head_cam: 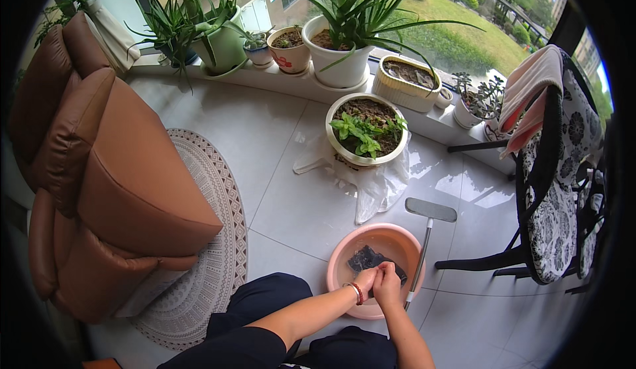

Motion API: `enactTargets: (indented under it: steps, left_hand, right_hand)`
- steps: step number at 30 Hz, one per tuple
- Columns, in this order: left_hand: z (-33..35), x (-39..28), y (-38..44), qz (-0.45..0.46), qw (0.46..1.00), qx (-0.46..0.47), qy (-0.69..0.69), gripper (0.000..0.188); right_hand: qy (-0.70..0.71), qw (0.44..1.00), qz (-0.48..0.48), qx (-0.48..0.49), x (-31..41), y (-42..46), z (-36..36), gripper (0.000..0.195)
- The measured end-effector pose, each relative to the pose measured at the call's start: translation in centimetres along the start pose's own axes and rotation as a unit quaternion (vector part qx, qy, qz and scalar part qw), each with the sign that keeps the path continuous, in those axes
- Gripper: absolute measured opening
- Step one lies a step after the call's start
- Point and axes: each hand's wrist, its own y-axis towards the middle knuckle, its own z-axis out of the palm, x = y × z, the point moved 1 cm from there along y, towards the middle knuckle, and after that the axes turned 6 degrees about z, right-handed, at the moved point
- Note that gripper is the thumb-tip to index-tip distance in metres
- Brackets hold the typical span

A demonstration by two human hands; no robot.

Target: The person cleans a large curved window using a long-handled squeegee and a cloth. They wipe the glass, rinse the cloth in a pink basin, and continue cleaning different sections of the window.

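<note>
A pink plastic basin (334, 264) of water stands on the floor before me. In it lies a wet dark cloth (366, 258), spread partly under the water. My left hand (366, 280), with bracelets at the wrist, is closed on the cloth's near part. Pressed up against it, my right hand (387, 282) also grips the cloth, and dark fabric shows below and beside the fingers. The fingertips are partly hidden by the backs of the hands. Leaning along the basin's right rim is a flat-headed squeegee or mop (430, 210) with a metal handle.
Beyond the basin, a white pot (332, 135) of leafy plants stands on a crumpled plastic bag (373, 190). Potted aloes line the window ledge (278, 78). A brown leather armchair (144, 170) and round rug (218, 250) are left; a patterned chair (549, 235) with a towel (534, 91) is right.
</note>
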Motion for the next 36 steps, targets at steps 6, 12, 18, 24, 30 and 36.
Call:
enactTargets:
  steps: [6, 12, 18, 24, 30, 36]
  left_hand:
    - [1.1, -2.2, -1.5, -0.027, 0.997, 0.047, -0.052, 0.024]
    - [0.2, -1.7, 0.3, -0.065, 0.980, 0.105, -0.158, 0.029]
    - [0.2, -2.2, -0.4, -0.176, 0.972, 0.154, -0.018, 0.023]
    - [1.0, -3.8, -1.9, -0.087, 0.926, 0.236, 0.282, 0.003]
    - [1.3, -3.4, -2.0, 0.007, 0.846, 0.207, 0.490, 0.011]
    - [-0.1, -2.3, -1.0, 0.140, 0.807, 0.177, 0.545, 0.026]
  right_hand:
    - [0.113, 0.993, -0.004, -0.041, -1.6, -0.4, 0.7, 0.018]
    - [-0.033, 0.998, -0.036, -0.046, -1.7, -0.1, -0.5, 0.031]
    - [-0.024, 0.997, 0.028, -0.066, -2.3, 1.1, -1.7, 0.016]
    - [0.003, 0.996, 0.044, 0.075, -1.7, 1.5, -2.4, 0.015]
    - [-0.046, 0.991, 0.078, 0.095, -0.9, 2.2, -2.4, 0.026]
    - [-0.100, 0.989, 0.069, 0.087, -0.6, 2.9, -1.6, 0.026]
